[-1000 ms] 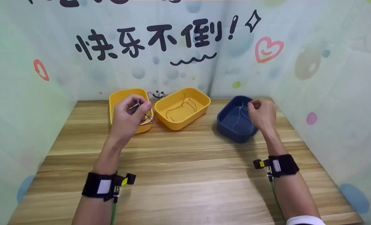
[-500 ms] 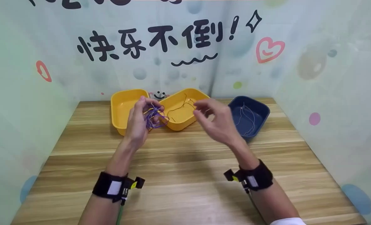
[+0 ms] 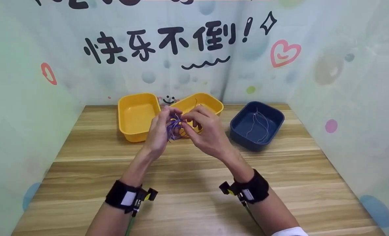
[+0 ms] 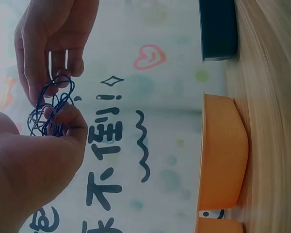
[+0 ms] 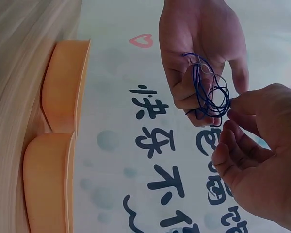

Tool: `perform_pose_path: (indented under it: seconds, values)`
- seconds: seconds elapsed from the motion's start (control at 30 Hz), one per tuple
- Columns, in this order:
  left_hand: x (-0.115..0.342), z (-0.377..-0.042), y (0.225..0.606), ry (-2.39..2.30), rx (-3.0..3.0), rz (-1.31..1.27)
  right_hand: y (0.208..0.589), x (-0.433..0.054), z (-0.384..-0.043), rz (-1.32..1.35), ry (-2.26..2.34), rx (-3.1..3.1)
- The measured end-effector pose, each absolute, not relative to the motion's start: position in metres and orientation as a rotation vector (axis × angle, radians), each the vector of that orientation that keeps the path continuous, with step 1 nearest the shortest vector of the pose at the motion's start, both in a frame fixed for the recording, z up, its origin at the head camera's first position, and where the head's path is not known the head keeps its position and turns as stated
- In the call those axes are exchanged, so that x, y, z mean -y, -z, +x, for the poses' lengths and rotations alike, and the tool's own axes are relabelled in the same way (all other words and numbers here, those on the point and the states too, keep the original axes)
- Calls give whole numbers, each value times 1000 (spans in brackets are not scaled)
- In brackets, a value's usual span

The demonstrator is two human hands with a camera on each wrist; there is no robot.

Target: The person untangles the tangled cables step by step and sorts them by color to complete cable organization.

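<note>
A loose tangle of thin wires (image 5: 199, 92), mostly blue-purple with some whitish strands, is held in my left hand (image 3: 157, 134) above the table. Curled left fingers (image 5: 188, 92) keep it against the palm. From the other side my right hand (image 3: 211, 134) meets the bundle, its thumb and index finger pinching strands at the edge, as the right wrist view shows. Behind both hands stands the middle yellow bin (image 3: 216, 104), partly covered by them; dark wires show inside it. To the right, a navy bin (image 3: 247, 143) contains whitish thin wires (image 3: 266, 123).
At the left stands another yellow bin (image 3: 133, 137), with nothing seen inside. All the bins are in a row along the back of the wooden table (image 3: 181, 183). A printed curtain (image 3: 142, 16) closes off the back and both sides.
My right hand has moved left from over the navy bin to the tangle and now pinches it. The left hand has shifted right with the wires, turning its palm toward the right hand.
</note>
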State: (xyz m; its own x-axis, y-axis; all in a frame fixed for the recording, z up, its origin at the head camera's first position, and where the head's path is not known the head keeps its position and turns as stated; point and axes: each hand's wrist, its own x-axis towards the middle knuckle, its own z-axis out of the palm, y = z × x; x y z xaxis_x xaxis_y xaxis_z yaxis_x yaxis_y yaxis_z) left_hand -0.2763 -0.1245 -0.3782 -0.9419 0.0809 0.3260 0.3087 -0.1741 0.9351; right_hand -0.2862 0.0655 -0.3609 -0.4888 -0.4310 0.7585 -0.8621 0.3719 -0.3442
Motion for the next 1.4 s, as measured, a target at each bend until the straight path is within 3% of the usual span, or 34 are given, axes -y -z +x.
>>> perform_pose_path:
  seconds: [0.37, 1.03, 1.4]
  values:
    - [131, -277, 380, 2200, 2064, -577, 366, -68, -295, 1034, -1084, 2041]
    - [145, -279, 374, 2010, 2116, -657, 357, -82, -304, 647, -2571, 1685]
    - [144, -278, 373, 2008, 2029, -641, 356, -78, -308, 408, -2679, 1455]
